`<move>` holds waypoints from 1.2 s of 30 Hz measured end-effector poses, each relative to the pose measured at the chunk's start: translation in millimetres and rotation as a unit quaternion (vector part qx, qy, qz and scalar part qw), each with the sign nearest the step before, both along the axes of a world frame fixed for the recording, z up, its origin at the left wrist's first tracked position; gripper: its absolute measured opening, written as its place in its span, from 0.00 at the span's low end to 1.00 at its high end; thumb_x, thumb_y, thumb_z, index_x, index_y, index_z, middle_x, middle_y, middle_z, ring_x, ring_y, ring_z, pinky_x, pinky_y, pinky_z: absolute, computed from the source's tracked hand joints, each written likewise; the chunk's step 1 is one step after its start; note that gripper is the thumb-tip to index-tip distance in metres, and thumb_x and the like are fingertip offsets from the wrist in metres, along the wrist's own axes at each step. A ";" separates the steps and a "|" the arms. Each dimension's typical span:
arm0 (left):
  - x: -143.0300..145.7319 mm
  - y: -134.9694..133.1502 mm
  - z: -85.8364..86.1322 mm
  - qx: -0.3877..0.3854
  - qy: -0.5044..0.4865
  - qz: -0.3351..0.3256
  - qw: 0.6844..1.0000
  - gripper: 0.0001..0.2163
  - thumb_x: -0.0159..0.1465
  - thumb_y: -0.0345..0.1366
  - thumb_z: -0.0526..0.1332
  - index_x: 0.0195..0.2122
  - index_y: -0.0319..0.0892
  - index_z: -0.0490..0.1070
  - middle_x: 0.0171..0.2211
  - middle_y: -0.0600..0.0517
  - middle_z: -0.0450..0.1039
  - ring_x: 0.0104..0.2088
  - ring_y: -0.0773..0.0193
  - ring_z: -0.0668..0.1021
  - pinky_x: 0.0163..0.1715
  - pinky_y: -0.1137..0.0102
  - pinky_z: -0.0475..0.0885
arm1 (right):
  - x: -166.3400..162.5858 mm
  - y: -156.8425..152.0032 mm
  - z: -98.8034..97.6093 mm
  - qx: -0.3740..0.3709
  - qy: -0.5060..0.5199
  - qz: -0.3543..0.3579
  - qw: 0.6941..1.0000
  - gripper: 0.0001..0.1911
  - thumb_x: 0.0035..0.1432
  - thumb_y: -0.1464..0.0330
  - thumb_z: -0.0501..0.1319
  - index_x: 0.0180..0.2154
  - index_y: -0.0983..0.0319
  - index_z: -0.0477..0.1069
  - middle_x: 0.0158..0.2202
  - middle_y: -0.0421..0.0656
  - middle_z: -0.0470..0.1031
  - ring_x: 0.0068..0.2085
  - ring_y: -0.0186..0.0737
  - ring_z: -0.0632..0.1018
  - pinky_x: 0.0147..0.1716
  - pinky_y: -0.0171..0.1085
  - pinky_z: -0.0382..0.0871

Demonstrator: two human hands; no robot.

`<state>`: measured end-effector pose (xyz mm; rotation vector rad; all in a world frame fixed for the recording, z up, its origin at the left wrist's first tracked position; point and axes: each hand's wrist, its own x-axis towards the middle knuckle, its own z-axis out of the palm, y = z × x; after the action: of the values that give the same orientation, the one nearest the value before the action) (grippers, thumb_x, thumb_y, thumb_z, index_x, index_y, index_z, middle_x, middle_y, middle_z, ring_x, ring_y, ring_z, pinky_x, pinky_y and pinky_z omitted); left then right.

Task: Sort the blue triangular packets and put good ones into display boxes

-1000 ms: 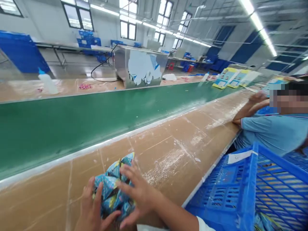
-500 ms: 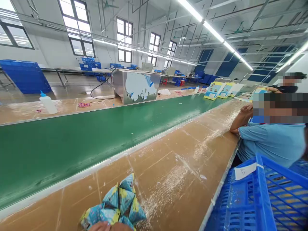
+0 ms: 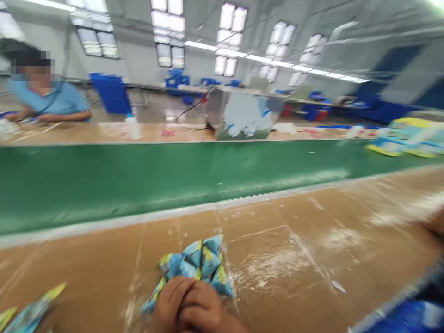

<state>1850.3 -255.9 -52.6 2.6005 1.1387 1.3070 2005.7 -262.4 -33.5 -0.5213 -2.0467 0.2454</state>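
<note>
A folded blue-and-yellow packet [image 3: 197, 263] lies on the brown bench [image 3: 294, 240] at my near edge, just this side of the green belt [image 3: 173, 171]. My two hands are pressed together on its near end, left hand [image 3: 169, 303] and right hand [image 3: 201, 307], fingers curled tight; whether they grip the packet, I cannot tell. Another packet [image 3: 31, 312] lies at far left. Across the belt stand a bottle [image 3: 132, 127] and a metal box [image 3: 243, 113]; a person [image 3: 45, 95] leans there.
</note>
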 end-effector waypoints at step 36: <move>23.5 -16.8 7.6 -0.046 -0.034 -0.033 0.998 0.15 0.62 0.36 0.55 0.49 0.37 0.63 0.37 0.46 0.78 0.38 0.62 0.80 0.39 0.70 0.75 | 31.1 -4.9 1.8 0.050 -0.004 -0.040 0.998 0.12 0.61 0.71 0.55 0.43 0.60 0.75 0.34 0.46 0.78 0.35 0.44 0.80 0.33 0.39 0.77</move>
<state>1873.8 -272.7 -45.0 2.4874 1.0663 1.2880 2036.7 -267.3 -31.7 -0.5419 -2.0287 0.0928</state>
